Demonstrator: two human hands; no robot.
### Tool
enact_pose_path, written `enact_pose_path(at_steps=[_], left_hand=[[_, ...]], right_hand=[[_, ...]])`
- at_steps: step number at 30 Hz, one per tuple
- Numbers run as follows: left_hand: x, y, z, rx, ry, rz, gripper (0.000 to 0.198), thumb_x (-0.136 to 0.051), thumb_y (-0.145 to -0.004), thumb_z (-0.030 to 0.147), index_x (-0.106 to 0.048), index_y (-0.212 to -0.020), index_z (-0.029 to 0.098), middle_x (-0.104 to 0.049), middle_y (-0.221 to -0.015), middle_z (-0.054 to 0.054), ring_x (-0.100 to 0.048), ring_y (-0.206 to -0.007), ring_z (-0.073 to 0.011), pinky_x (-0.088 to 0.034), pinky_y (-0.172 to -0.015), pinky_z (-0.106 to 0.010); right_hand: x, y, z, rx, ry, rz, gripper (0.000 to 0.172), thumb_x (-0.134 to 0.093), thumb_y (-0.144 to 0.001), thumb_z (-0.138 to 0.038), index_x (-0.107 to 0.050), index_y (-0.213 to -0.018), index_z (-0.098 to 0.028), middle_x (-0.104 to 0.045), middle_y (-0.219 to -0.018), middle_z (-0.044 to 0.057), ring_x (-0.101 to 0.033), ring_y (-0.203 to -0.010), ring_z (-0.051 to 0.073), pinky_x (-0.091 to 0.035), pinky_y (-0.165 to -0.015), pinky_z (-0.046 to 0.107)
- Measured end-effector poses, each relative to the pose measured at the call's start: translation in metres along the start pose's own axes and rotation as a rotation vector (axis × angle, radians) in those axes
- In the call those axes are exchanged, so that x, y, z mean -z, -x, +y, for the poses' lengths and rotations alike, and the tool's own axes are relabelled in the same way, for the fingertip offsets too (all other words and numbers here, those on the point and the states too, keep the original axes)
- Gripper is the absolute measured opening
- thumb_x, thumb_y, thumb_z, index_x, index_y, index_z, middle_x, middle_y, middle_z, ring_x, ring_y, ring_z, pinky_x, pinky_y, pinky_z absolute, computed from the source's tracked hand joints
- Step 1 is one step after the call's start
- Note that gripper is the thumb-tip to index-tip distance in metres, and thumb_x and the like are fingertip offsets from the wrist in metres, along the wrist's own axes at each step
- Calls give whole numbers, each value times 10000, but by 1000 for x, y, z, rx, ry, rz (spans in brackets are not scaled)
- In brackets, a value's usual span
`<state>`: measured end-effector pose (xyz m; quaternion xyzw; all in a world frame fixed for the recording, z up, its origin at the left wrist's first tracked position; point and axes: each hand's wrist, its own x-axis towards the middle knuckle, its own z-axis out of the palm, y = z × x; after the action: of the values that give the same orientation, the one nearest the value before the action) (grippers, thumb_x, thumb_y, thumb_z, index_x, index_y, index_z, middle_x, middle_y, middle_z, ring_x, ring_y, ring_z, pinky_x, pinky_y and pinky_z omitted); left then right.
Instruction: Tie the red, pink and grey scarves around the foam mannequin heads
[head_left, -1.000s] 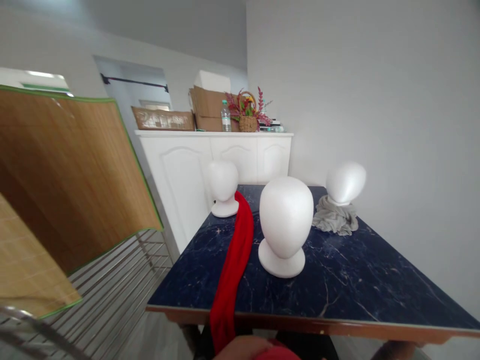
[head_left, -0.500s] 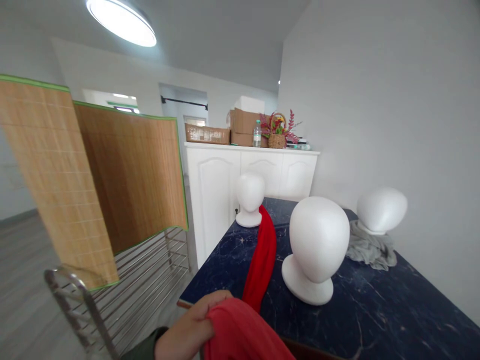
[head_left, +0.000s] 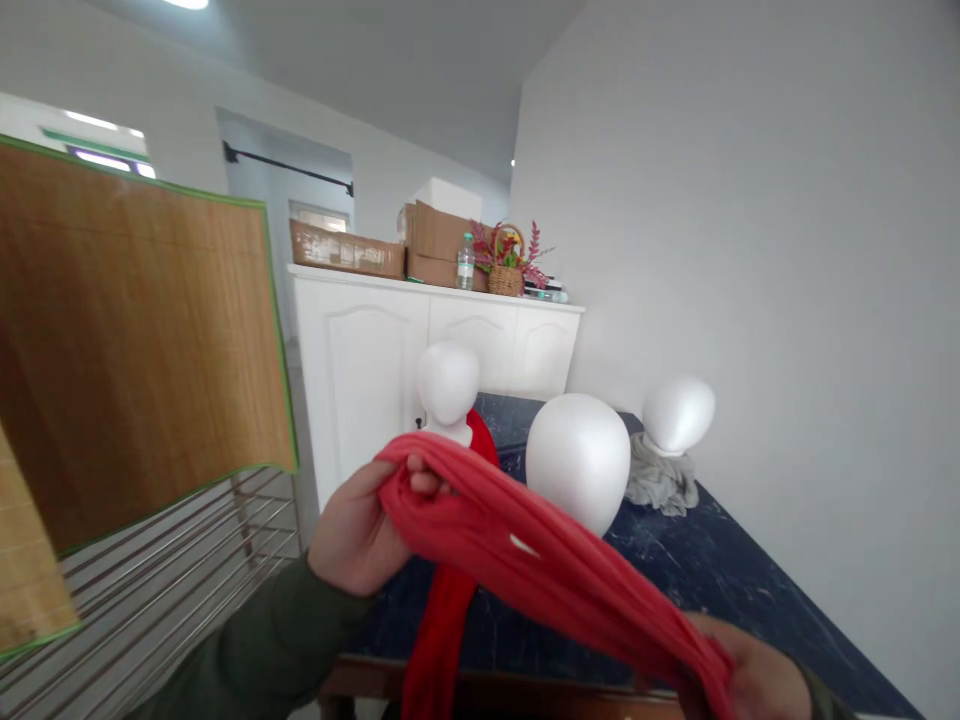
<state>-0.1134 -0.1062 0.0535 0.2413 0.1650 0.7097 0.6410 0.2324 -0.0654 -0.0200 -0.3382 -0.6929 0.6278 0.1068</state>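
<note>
A coral-red scarf (head_left: 517,540) is stretched between my two hands, slanting down to the right. My left hand (head_left: 367,530) grips its upper end, fingers wrapped inside a loop of the cloth. At the lower right, my right hand (head_left: 750,665) is closed around the other end. Just behind the scarf stands a white mannequin head (head_left: 577,460), its base hidden by the cloth. A second white head (head_left: 448,382) stands farther back on the left, with a brighter red cloth (head_left: 442,625) running beside it and over the table's front edge.
On the right of the dark blue marbled table (head_left: 750,590), a third white head (head_left: 679,415) tilts over a crumpled grey cloth (head_left: 661,480). Behind is a white cabinet (head_left: 367,350) bearing boxes, a bottle and a flower basket (head_left: 506,280). A metal rack (head_left: 247,520) with bamboo mats stands left.
My left hand has risen with the coral-red scarf, and my right hand has come into view holding its other end. The view has turned right.
</note>
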Motion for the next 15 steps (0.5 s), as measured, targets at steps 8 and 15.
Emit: enact_pose_path(at_steps=[8, 15], left_hand=[[-64, -117, 24, -229, -25, -358, 270, -279, -852, 141, -530, -902, 52, -587, -1010, -61, -384, -382, 71, -367, -455, -73], [-26, -210, -16, -190, 28, -135, 211, -341, -818, 157, -518, -816, 40, -637, -816, -29, -406, -348, 60, -371, -472, -84]], right_hand=[[94, -24, -141, 410, 200, 707, 279, -573, -617, -276, -584, -865, -149, -577, -655, 13, -534, -560, 125, -441, -543, 252], [157, -125, -123, 299, 762, 1247, 305, -461, -721, -207, -577, -981, -100, -601, -976, 91, -544, -895, 168, -389, -844, 319]])
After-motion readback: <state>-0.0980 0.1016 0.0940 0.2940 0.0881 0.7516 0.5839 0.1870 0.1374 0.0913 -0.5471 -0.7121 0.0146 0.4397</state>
